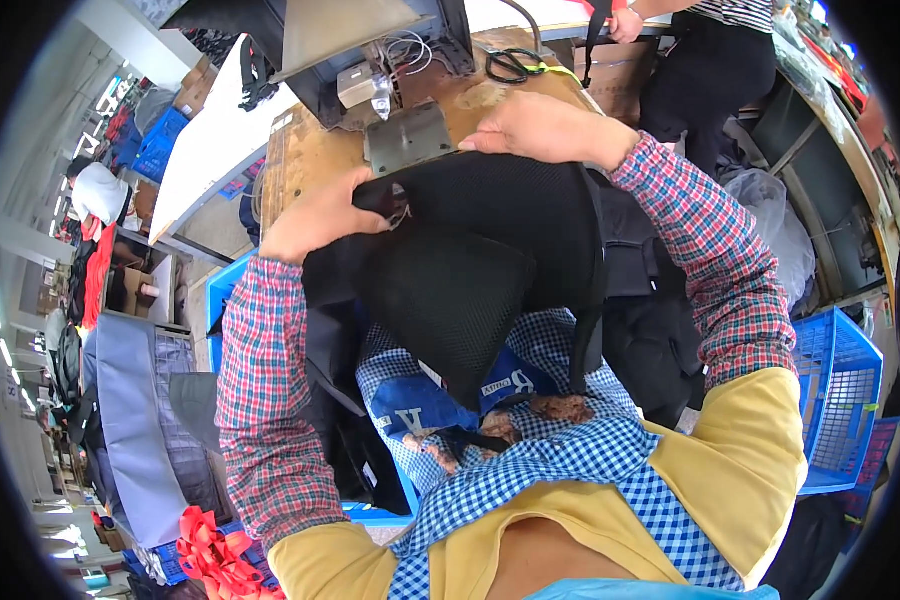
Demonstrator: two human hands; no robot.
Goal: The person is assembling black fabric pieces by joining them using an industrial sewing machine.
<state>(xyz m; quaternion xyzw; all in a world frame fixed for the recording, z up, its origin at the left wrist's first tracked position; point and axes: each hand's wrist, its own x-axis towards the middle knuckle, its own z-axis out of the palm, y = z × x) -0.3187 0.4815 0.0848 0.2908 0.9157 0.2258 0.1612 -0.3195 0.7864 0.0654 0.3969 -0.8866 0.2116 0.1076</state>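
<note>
A black mesh fabric piece, padded-looking and sewn, hangs over my lap from the edge of a wooden work table. My left hand grips its upper left edge, thumb and fingers closed round the cloth beside a small shiny patch. At its top right edge, my right hand pinches the fabric, with the thumb pointing left. Just beyond the cloth, a metal plate is set in the table top. Below, the black piece partly covers my blue checked apron.
A grey machine with a small box and loose wires stands behind the plate. A black cable lies right of it. Blue crates stand at the right. Another person works at the far right. Red ribbons lie lower left.
</note>
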